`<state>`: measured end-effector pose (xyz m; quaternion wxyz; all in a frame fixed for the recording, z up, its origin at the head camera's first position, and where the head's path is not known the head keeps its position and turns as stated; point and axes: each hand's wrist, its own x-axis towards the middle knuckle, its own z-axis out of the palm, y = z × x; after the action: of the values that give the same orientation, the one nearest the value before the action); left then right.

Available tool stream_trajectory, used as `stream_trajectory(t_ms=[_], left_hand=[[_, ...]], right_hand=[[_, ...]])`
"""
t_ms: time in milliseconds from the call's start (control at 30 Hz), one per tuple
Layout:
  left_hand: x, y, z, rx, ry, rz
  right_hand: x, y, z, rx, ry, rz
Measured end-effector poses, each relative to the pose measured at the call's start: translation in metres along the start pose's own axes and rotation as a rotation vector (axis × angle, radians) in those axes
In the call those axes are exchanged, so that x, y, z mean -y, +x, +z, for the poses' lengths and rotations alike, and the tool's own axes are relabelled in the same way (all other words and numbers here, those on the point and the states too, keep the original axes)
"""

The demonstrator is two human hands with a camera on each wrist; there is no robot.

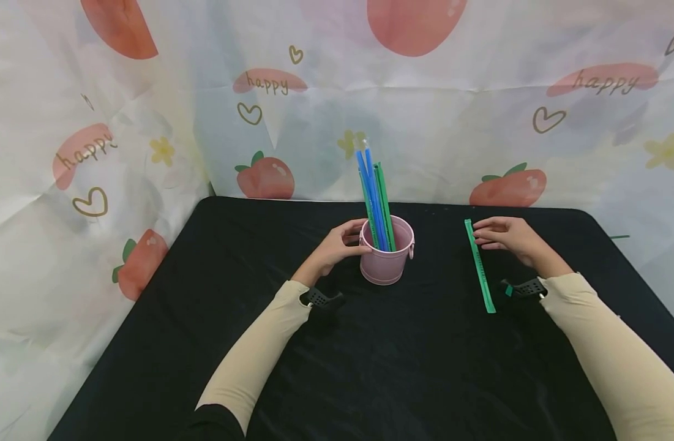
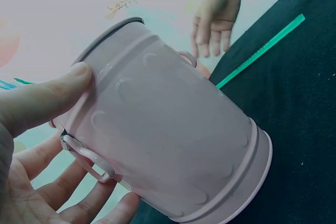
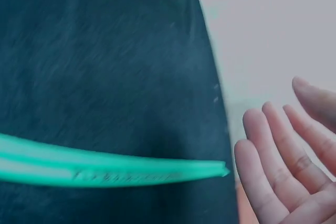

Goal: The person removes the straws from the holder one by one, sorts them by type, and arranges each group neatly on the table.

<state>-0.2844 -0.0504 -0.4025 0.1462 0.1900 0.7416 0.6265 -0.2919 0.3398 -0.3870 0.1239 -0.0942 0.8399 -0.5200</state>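
Note:
A small pink bucket (image 1: 382,269) stands upright near the back middle of the table, with several green and blue straws (image 1: 376,202) in wrappers leaning in it. My left hand (image 1: 339,245) holds its left side; in the left wrist view the thumb presses near the rim of the bucket (image 2: 168,124) and the other fingers curve behind the small side handle (image 2: 89,158). To the right, one green wrapped straw (image 1: 481,269) lies on the black cloth. My right hand (image 1: 504,236) hovers beside its far end, fingers loosely extended and holding nothing; the right wrist view shows a gap between the fingers and the straw (image 3: 115,169).
A black cloth covers the table (image 1: 381,367). Behind and to the left hangs a pale curtain (image 1: 425,122) printed with fruit, hearts and "happy", close to the table's back edge. Dark straps (image 1: 526,288) sit on both wrists.

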Motion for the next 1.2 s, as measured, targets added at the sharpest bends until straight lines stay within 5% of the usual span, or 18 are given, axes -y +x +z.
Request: stream_trajectory(t_ms=[267, 800, 1200], left_hand=[[0.001, 0.001, -0.001, 0.005, 0.005, 0.008], [0.001, 0.001, -0.001, 0.003, 0.013, 0.013], [0.003, 0.002, -0.002, 0.005, 0.003, 0.011]], right_hand=[[0.032, 0.000, 0.007, 0.021, 0.007, -0.150], [0.100, 0.033, 0.035, 0.036, -0.032, -0.169], [0.118, 0.060, 0.062, 0.082, -0.032, -0.172]])
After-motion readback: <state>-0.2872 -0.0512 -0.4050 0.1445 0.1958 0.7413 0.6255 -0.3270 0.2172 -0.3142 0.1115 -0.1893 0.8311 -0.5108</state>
